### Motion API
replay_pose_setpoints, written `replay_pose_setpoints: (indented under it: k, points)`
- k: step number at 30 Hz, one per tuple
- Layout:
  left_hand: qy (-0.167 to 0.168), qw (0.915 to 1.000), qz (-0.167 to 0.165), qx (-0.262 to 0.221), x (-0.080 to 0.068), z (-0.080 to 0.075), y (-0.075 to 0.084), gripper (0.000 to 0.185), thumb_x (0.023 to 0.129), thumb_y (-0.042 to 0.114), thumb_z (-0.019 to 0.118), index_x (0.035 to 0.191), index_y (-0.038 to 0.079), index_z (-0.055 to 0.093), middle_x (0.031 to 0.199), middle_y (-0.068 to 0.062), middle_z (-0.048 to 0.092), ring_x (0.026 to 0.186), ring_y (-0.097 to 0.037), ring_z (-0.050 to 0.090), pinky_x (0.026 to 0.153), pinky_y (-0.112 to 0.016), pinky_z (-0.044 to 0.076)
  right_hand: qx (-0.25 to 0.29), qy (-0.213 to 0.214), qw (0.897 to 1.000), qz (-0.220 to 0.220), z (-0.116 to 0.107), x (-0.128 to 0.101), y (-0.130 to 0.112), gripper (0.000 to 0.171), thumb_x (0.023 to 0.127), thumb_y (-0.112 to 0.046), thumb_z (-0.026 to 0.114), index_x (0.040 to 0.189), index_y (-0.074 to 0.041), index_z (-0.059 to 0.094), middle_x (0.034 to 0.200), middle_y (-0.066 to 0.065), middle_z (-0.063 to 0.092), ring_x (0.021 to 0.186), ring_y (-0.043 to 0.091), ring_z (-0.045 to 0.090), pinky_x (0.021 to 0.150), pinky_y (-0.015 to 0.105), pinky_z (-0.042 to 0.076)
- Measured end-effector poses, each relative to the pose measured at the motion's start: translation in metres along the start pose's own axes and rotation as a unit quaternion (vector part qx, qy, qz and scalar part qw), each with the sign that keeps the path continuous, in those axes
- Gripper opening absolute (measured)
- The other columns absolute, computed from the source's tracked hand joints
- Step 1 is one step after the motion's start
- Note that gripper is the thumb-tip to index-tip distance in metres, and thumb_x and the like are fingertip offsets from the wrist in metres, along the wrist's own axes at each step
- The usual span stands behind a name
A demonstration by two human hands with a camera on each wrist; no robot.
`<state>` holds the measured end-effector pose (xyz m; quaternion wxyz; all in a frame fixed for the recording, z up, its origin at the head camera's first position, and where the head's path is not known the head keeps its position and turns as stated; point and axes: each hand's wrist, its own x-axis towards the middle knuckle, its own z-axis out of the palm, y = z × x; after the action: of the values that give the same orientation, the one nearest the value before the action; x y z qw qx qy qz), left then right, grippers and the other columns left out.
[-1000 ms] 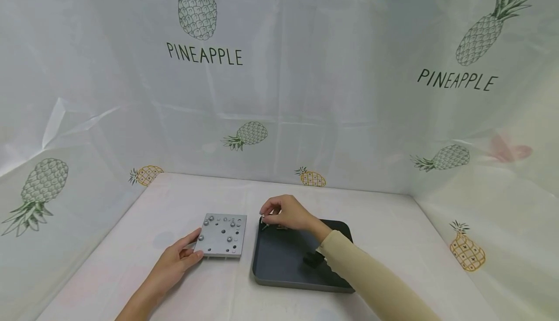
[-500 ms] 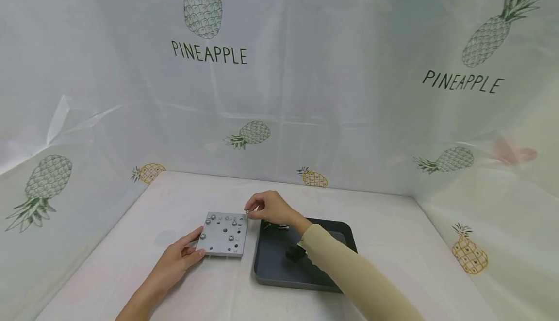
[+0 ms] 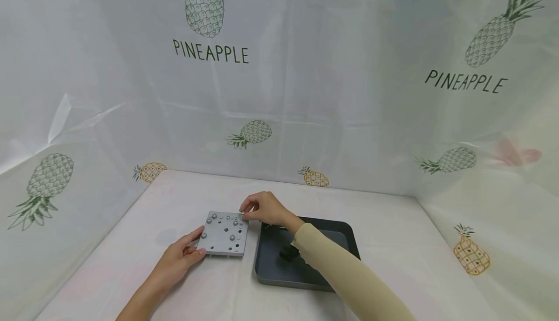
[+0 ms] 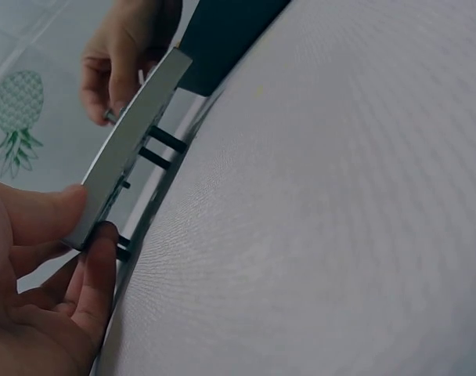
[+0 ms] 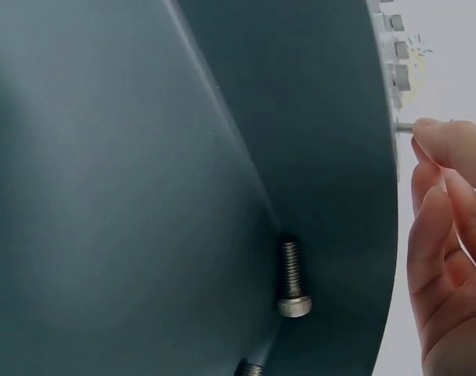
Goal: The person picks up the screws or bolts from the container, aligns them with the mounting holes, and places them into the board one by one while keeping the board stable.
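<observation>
My left hand (image 3: 179, 255) grips the left edge of a grey metal plate (image 3: 217, 238), thumb and fingers on opposite faces. Holes dot the plate, and several socket-head screws (image 3: 232, 237) stand in it. Their dark shanks (image 4: 167, 139) poke out underneath in the left wrist view, which shows the plate raised off the table. At the plate's far right corner, my right hand (image 3: 266, 208) pinches a small screw (image 5: 405, 128) between thumb and fingertip. Its threaded end points at the plate face in the right wrist view; the fingers mostly hide its head.
A dark shallow tray (image 3: 272, 273) lies right of the plate, under my right forearm. Loose screws, including a socket-head one (image 5: 291, 274), lie along its edge, and a black blocky object (image 3: 288, 253) shows within. A pineapple-print sheet (image 3: 327, 93) hangs behind the table.
My right hand has carried the screw left from over the tray's far corner to the plate's far right corner. The left hand still holds the plate in place.
</observation>
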<state>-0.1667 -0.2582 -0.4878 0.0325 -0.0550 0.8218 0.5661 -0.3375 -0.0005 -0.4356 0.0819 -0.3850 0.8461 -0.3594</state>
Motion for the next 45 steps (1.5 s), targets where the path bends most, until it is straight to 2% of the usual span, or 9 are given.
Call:
replay_pose_setpoints:
  k: [6, 13, 23, 30, 36, 45]
  points:
    - [0.001, 1.0, 0.0, -0.003, -0.0012, -0.0005, 0.0009, 0.072, 0.1, 0.018, 0.074, 0.164, 0.012, 0.041, 0.142, -0.015, 0.055, 0.111, -0.021, 0.052, 0.083, -0.022, 0.047, -0.003, -0.008, 1.0, -0.004, 0.0022, 0.0009, 0.0026, 0.011, 0.094, -0.01, 0.082, 0.103, -0.017, 0.08, 0.097, -0.003, 0.078, 0.083, 0.005, 0.066, 0.066, 0.021, 0.053]
    - [0.001, 1.0, -0.007, 0.007, -0.0011, -0.0011, 0.0011, 0.072, 0.101, 0.022, 0.074, 0.165, 0.015, 0.041, 0.15, -0.014, 0.055, 0.117, -0.022, 0.052, 0.091, -0.021, 0.045, -0.008, -0.013, 1.0, -0.003, 0.0029, 0.0026, 0.0038, 0.012, 0.094, -0.011, 0.082, 0.101, -0.019, 0.081, 0.097, -0.004, 0.078, 0.084, 0.006, 0.068, 0.067, 0.021, 0.054]
    - [0.005, 0.9998, -0.013, 0.016, 0.0, -0.0007, 0.002, 0.072, 0.101, 0.022, 0.074, 0.164, 0.015, 0.042, 0.137, -0.01, 0.059, 0.115, -0.022, 0.051, 0.09, -0.025, 0.043, -0.011, -0.024, 1.0, 0.0, 0.0013, 0.0023, 0.0021, 0.011, 0.093, -0.01, 0.082, 0.101, -0.019, 0.082, 0.097, -0.002, 0.078, 0.085, 0.011, 0.07, 0.067, 0.022, 0.053]
    - [0.006, 0.9998, -0.015, 0.009, 0.001, 0.0, 0.0001, 0.072, 0.101, 0.022, 0.074, 0.165, 0.017, 0.041, 0.143, -0.012, 0.055, 0.116, -0.022, 0.05, 0.089, -0.024, 0.043, -0.003, -0.028, 1.0, 0.009, 0.0011, 0.0025, 0.004, 0.012, 0.093, -0.011, 0.083, 0.1, -0.02, 0.082, 0.097, -0.003, 0.077, 0.085, 0.01, 0.07, 0.067, 0.022, 0.054]
    - [0.008, 0.9999, -0.014, 0.005, 0.0004, -0.0003, -0.001, 0.072, 0.101, 0.02, 0.074, 0.165, 0.016, 0.042, 0.14, -0.012, 0.055, 0.113, -0.022, 0.05, 0.085, -0.024, 0.044, -0.013, -0.022, 1.0, 0.001, 0.003, 0.0048, 0.0049, 0.011, 0.093, -0.012, 0.083, 0.1, -0.021, 0.082, 0.096, -0.006, 0.076, 0.082, 0.005, 0.068, 0.068, 0.022, 0.053]
    - [0.005, 0.9998, -0.012, 0.016, 0.0, -0.0012, 0.0002, 0.074, 0.1, 0.025, 0.075, 0.165, 0.016, 0.041, 0.148, -0.013, 0.055, 0.117, -0.021, 0.052, 0.092, -0.021, 0.044, -0.007, -0.033, 0.999, 0.007, 0.0017, 0.0048, 0.0045, 0.012, 0.093, -0.012, 0.083, 0.102, -0.019, 0.082, 0.097, -0.003, 0.077, 0.083, 0.008, 0.069, 0.071, 0.023, 0.055]
